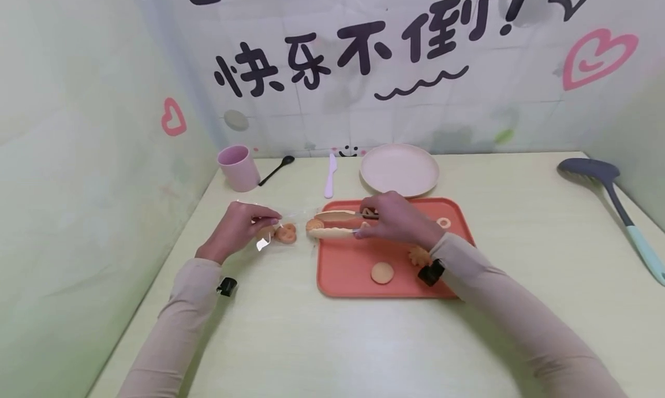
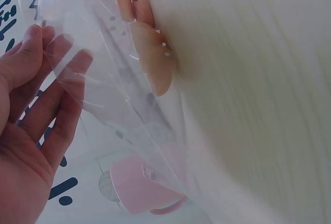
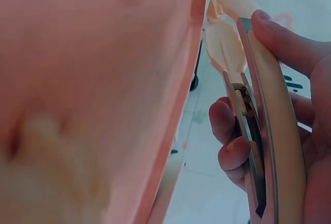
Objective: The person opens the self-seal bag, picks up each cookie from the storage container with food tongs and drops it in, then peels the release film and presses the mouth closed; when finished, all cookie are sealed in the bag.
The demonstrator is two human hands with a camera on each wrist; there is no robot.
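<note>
At the left of the tray, my left hand (image 1: 234, 227) pinches the edge of a clear plastic bag (image 2: 111, 74). Inside the bag lie a few cookies, among them a pretzel-shaped one (image 1: 286, 233). My right hand (image 1: 397, 219) grips cream-tipped tongs (image 1: 332, 233), thumb on one arm and fingers curled round the other. A round cookie (image 1: 314, 225) sits between the tong tips, at the bag's mouth. Below the right arm, the red-orange tray (image 1: 345, 271) holds a plain round cookie (image 1: 382, 273), a flower-shaped cookie (image 1: 418, 255) partly hidden by the wrist, and a small ring-shaped cookie (image 1: 443, 223).
Along the back of the table stand a pink cup (image 1: 240, 170), a black spoon (image 1: 277, 170), a lilac knife (image 1: 331, 175) and a pale pink plate (image 1: 400, 170) close behind the tray. A dark-headed spatula (image 1: 589, 168) with a mint handle lies at the right edge, near the side wall.
</note>
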